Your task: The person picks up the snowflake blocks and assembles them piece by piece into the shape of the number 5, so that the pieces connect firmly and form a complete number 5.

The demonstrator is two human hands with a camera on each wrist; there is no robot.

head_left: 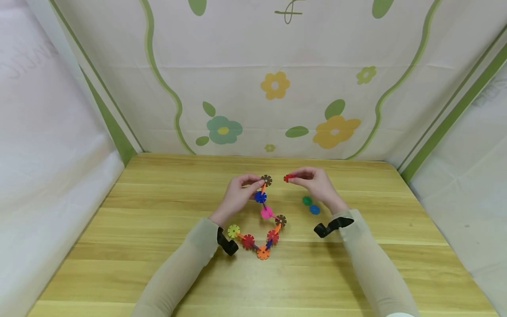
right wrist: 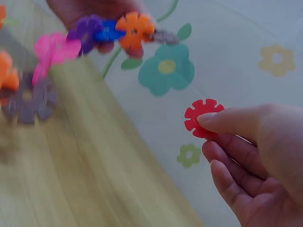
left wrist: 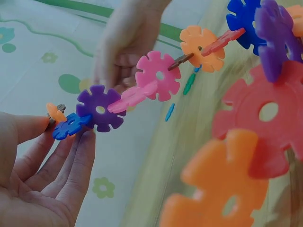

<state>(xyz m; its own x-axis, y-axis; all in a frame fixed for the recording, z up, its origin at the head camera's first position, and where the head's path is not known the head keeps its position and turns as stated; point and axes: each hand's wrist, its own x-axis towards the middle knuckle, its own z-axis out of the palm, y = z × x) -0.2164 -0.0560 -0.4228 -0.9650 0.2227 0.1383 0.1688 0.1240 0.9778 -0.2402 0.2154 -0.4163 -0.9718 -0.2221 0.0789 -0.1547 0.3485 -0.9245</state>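
My left hand pinches one end of a chain of notched plastic discs, near a brown disc. Orange, blue, purple, pink and red discs are slotted together crosswise along it. The chain curves down toward me and around to a yellow-green disc by the left wrist. Apart from it, to the right, my right hand pinches a single red disc between thumb and fingers. The thumb covers part of that disc.
A green disc and a blue disc lie loose on the wooden table, below the right hand. Behind the table's far edge hangs a white flower-patterned cloth, with more cloth along both sides.
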